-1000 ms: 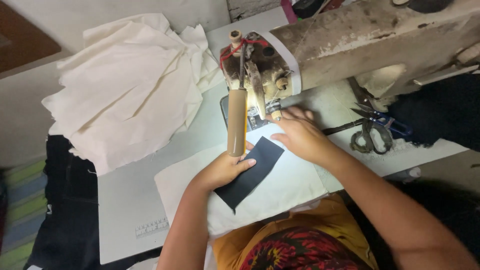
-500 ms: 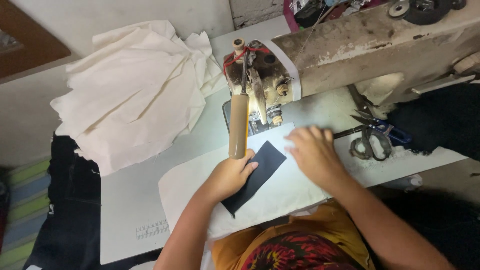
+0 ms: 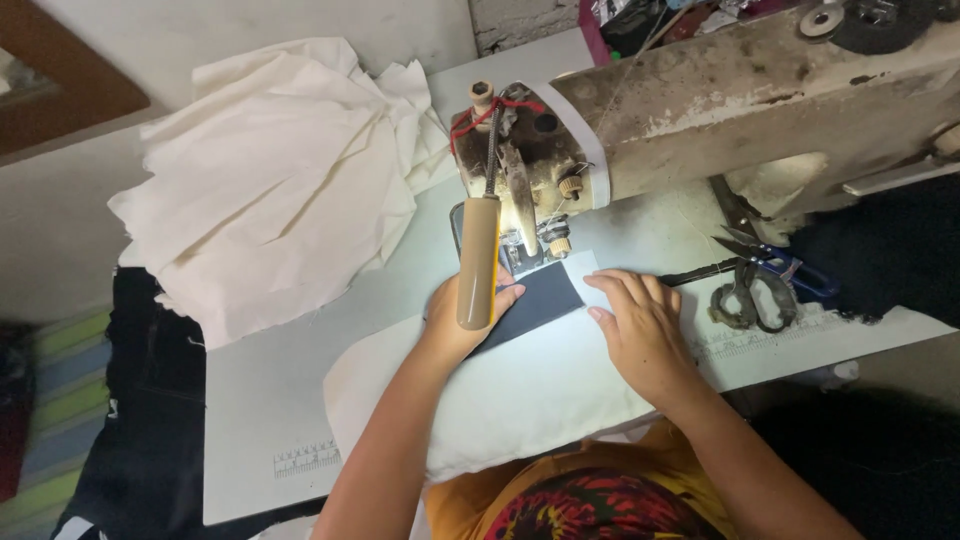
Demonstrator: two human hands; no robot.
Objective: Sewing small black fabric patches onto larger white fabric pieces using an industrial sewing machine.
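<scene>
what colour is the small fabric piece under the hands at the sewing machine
Dark navy, nearly black patch, lying on white cloth; seen in the head view.

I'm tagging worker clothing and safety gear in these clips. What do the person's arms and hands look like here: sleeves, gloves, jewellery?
Both arms are bare up to where the frame cuts them off; no sleeves show. The left hand and right hand wear no gloves, and no rings, watch or bracelet are visible. The fingers are uncovered. At the bottom edge an orange garment with a red patterned print shows.
</scene>
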